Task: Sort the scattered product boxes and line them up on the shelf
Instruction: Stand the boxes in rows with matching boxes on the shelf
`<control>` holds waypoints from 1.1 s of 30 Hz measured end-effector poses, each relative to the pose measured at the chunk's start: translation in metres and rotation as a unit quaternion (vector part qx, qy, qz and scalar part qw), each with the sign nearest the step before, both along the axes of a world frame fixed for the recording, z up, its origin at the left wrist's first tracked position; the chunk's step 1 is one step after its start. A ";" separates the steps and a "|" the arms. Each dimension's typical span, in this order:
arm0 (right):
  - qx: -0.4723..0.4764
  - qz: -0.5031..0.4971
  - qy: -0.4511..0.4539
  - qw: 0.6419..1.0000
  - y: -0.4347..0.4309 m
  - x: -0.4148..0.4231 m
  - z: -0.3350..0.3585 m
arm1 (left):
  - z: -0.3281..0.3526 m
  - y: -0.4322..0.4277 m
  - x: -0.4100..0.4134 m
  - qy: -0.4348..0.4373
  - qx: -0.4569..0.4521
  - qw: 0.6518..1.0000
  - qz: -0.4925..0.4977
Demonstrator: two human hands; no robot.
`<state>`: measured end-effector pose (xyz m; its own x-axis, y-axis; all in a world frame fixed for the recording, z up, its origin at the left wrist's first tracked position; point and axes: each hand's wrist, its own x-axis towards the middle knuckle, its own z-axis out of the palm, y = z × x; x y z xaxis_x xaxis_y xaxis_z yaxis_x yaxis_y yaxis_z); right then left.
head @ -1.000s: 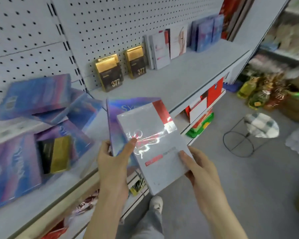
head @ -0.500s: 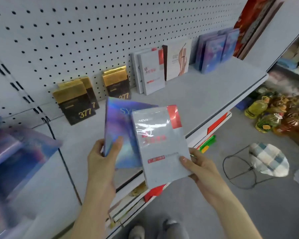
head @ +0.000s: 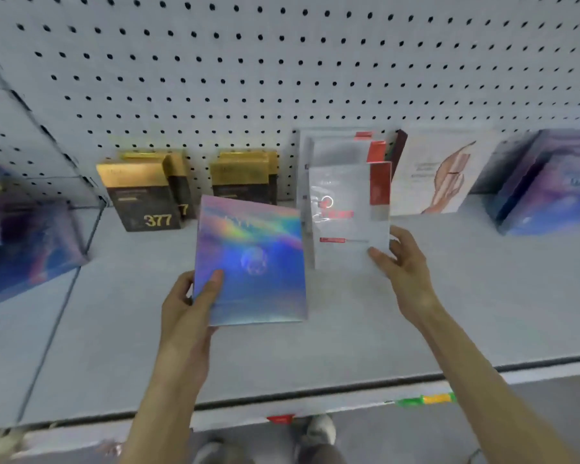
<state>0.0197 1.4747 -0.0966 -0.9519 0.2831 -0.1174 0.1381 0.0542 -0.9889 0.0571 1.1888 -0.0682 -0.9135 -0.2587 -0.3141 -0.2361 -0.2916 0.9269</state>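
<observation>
**Two boxes in hand, one per hand.** Your left hand [head: 188, 303] grips the lower left corner of one holographic box [head: 252, 262]. The box is iridescent blue-violet and held upright above the shelf [head: 315, 346]. Your right hand [head: 402, 266] pinches the lower right edge of one white box [head: 345, 222] with a red upper corner. It stands upright just in front of two matching boxes [head: 335, 145] at the pegboard [head: 282, 61].

Left of these stand four gold-and-black boxes [head: 138, 192] in two pairs, the front one marked 377. To the right are one pale box with a hand drawing [head: 439, 172] and blurred blue boxes [head: 549, 192], number unclear. A blurred blue heap [head: 24, 242] lies far left.
</observation>
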 end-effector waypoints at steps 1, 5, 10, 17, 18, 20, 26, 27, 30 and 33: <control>-0.001 0.022 -0.003 1.000 0.005 -0.013 -0.002 | 0.000 0.004 0.004 0.002 -0.002 1.000 0.016; 0.017 0.049 0.017 0.998 0.000 -0.059 -0.006 | 0.000 0.001 0.024 0.006 -0.019 0.996 0.086; 0.145 -0.026 0.011 0.989 -0.009 -0.074 -0.019 | -0.002 -0.002 0.029 0.000 -0.021 0.994 0.109; 0.196 -0.074 -0.025 0.978 -0.012 -0.071 -0.026 | -0.002 0.004 0.013 0.014 -0.008 0.997 0.077; 0.205 -0.072 -0.031 0.976 -0.012 -0.071 -0.027 | -0.002 0.006 0.012 0.013 -0.002 0.997 0.073; 0.212 -0.063 -0.043 0.974 -0.012 -0.071 -0.027 | -0.003 0.008 0.009 0.008 0.005 0.998 0.065; 0.131 -0.112 -0.061 0.983 -0.011 -0.052 -0.015 | -0.009 0.018 0.000 -0.004 0.031 0.999 0.023; 0.090 -0.117 -0.069 0.987 -0.012 -0.039 -0.010 | -0.010 0.022 -0.002 -0.010 0.045 0.999 0.012; -0.106 -0.015 -0.125 0.986 -0.015 0.004 0.004 | -0.010 0.045 -0.010 -0.022 0.079 0.996 -0.024; -0.172 0.095 -0.133 0.971 -0.006 0.045 0.008 | -0.010 0.081 -0.012 -0.018 0.091 0.992 -0.080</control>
<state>0.0650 1.4690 -0.0883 -0.9057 0.0055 -0.4238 0.4119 -0.2238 -0.8833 0.0452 1.2700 -0.0783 -0.9256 -0.0464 -0.3757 -0.3254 -0.4095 0.8523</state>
